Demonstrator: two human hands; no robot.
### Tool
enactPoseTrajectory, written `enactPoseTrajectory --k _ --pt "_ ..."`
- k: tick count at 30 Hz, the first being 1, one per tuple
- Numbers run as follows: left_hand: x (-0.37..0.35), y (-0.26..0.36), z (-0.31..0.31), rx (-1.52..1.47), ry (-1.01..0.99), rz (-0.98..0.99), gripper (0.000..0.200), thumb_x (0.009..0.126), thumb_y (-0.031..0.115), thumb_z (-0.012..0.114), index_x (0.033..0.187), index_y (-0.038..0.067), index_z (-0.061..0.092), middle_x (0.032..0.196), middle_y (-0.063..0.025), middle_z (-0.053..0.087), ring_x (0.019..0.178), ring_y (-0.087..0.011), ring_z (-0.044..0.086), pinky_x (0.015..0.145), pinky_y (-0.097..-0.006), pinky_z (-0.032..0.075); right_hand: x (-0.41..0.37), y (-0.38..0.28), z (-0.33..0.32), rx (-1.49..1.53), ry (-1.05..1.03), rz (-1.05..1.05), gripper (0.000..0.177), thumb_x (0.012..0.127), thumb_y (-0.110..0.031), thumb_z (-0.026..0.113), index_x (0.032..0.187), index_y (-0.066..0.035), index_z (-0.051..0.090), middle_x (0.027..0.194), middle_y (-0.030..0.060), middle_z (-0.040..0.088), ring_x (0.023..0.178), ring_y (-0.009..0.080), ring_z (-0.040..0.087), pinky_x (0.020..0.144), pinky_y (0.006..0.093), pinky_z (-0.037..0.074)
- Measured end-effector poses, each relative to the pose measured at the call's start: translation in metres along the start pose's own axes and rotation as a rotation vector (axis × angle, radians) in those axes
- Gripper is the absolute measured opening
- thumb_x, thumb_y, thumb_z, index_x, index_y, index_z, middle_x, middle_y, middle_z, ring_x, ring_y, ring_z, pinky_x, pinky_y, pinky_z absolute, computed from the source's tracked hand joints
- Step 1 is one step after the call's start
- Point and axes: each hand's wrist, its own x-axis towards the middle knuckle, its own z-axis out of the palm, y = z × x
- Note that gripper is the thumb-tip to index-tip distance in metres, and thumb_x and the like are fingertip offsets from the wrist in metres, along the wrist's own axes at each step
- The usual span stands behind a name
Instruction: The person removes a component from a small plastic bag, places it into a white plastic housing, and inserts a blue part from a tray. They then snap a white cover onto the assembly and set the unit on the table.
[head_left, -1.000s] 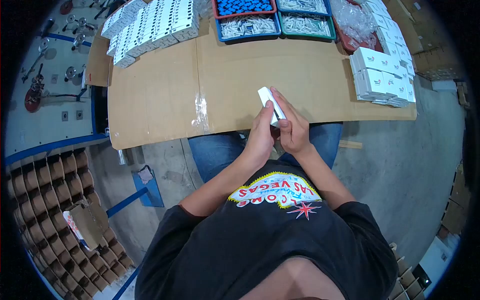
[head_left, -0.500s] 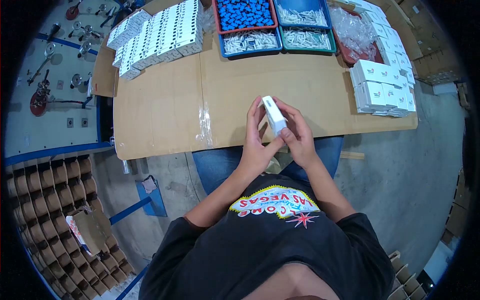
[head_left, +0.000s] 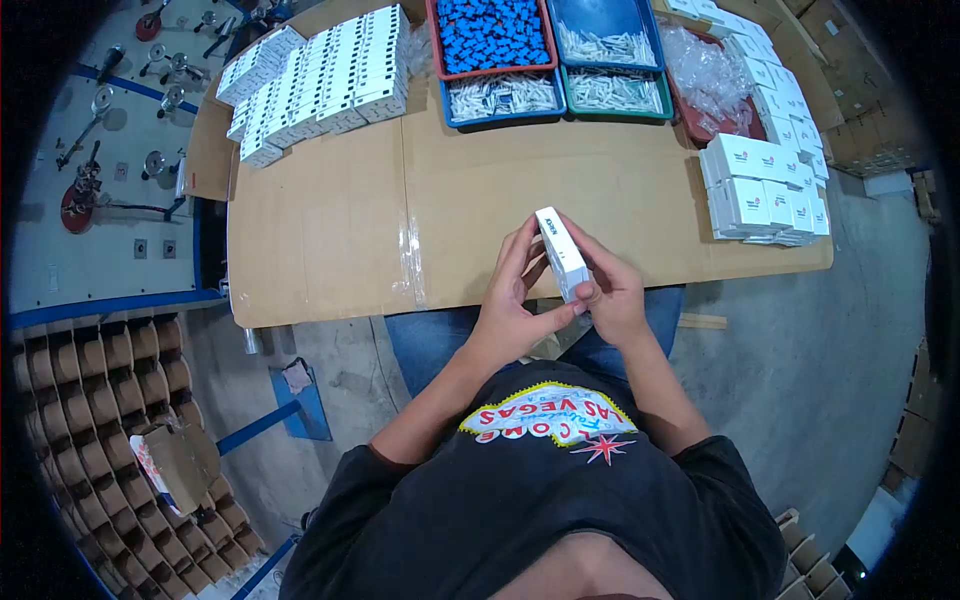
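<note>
A small white box with dark print on its narrow side is held between my two hands, just above the table's near edge. My left hand grips its left side, with the thumb at the lower end. On the right side, the fingers and thumb of my right hand are closed around it. The box stands tilted, its far end leaning slightly left. My palms hide parts of its broad faces.
Cardboard covers the table. White boxes stand in rows at the back left, and more white boxes are stacked at the right. Trays hold blue pieces and white slim pieces. Clear plastic bags fill a red tray.
Both hands have drawn the white box slightly closer to my body and a little to the right. They still hold it, and its printed narrow side now shows more plainly.
</note>
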Motion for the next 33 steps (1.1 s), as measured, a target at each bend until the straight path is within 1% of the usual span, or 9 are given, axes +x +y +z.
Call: enactPoseTrajectory --k 6,16,19,22,26,29,30,31,33 --pt "-0.003 -0.002 0.004 -0.022 0.015 0.061 0.116 0.076 0.005 0.088 0.164 0.002 0.013 0.159 -0.0133 0.028 0.151 -0.0306 0.034 0.124 -0.0451 0.032 0.001 -0.017 0.006 -0.322 -0.006 -0.16 0.066 0.108 -0.045 0.049 0.149 0.007 0.049 0.15 0.0261 0.054 0.137 0.036 0.056 0.113 0.041 0.044" --pt "-0.01 -0.008 0.006 0.026 0.012 0.209 0.12 0.077 0.01 0.089 0.165 0.001 0.007 0.16 -0.0157 0.024 0.152 -0.0313 0.032 0.125 -0.0459 0.03 -0.004 -0.03 0.02 -0.267 0.035 -0.19 0.068 0.111 -0.046 0.039 0.149 0.01 0.047 0.151 0.0291 0.051 0.138 0.0393 0.055 0.114 0.0418 0.043" --pt "-0.01 -0.009 0.005 0.036 0.015 0.233 0.119 0.077 0.01 0.089 0.164 0.001 0.008 0.16 -0.0157 0.024 0.152 -0.0312 0.032 0.125 -0.0465 0.03 -0.004 -0.033 0.024 -0.219 0.032 -0.168 0.07 0.111 -0.049 0.037 0.151 0.009 0.045 0.155 0.0286 0.048 0.142 0.0395 0.051 0.117 0.0427 0.04" --pt "-0.012 -0.011 0.005 0.023 0.038 0.225 0.119 0.079 0.014 0.088 0.164 0.0 0.008 0.159 -0.0149 0.028 0.15 -0.03 0.035 0.122 -0.0446 0.033 -0.005 -0.03 0.026 -0.132 -0.011 -0.105 0.074 0.111 -0.051 0.035 0.156 0.007 0.038 0.162 0.0275 0.036 0.152 0.0379 0.037 0.123 0.0434 0.03" --pt "-0.006 0.0 0.001 -0.022 0.076 0.168 0.114 0.079 0.013 0.086 0.165 0.002 0.012 0.157 -0.0157 0.035 0.149 -0.0309 0.039 0.123 -0.0457 0.033 0.002 -0.032 0.025 -0.035 -0.032 -0.058 0.079 0.11 -0.056 0.033 0.157 0.007 0.036 0.163 0.0271 0.035 0.153 0.037 0.034 0.123 0.0435 0.028" --pt "-0.001 0.016 0.003 -0.34 0.2 0.031 0.108 0.084 0.02 0.082 0.165 0.006 0.013 0.15 -0.0158 0.046 0.144 -0.0305 0.045 0.122 -0.0444 0.035 0.008 -0.033 0.02 -0.042 -0.046 -0.064 0.074 0.108 -0.051 0.045 0.156 0.006 0.039 0.163 0.0262 0.037 0.153 0.0367 0.034 0.123 0.0437 0.029" --pt "0.004 0.016 0.001 -0.393 0.239 0.083 0.093 0.092 0.027 0.072 0.165 0.008 0.017 0.146 -0.0167 0.05 0.139 -0.0309 0.051 0.117 -0.0475 0.042 0.01 -0.033 0.017 -0.186 -0.061 -0.111 0.07 0.105 -0.042 0.055 0.155 0.004 0.042 0.163 0.0256 0.037 0.153 0.0367 0.035 0.123 0.0438 0.03" --pt "0.006 0.019 0.0 -0.395 0.241 0.089 0.093 0.092 0.027 0.072 0.165 0.008 0.017 0.146 -0.0167 0.05 0.139 -0.0309 0.051 0.117 -0.0475 0.042 0.011 -0.033 0.015 -0.331 -0.075 -0.156 0.067 0.101 -0.034 0.065 0.154 0.003 0.044 0.163 0.025 0.038 0.152 0.0367 0.036 0.123 0.0438 0.031" --pt "0.009 0.026 -0.001 -0.639 0.321 -0.061 0.076 0.1 0.035 0.061 0.161 0.009 0.025 0.148 -0.0187 0.049 0.136 -0.03 0.054 0.11 -0.0511 0.049 0.012 -0.034 0.016 -0.355 -0.076 -0.133 0.065 0.096 -0.023 0.069 0.152 0.002 0.047 0.163 0.0242 0.039 0.151 0.037 0.038 0.122 0.044 0.032"
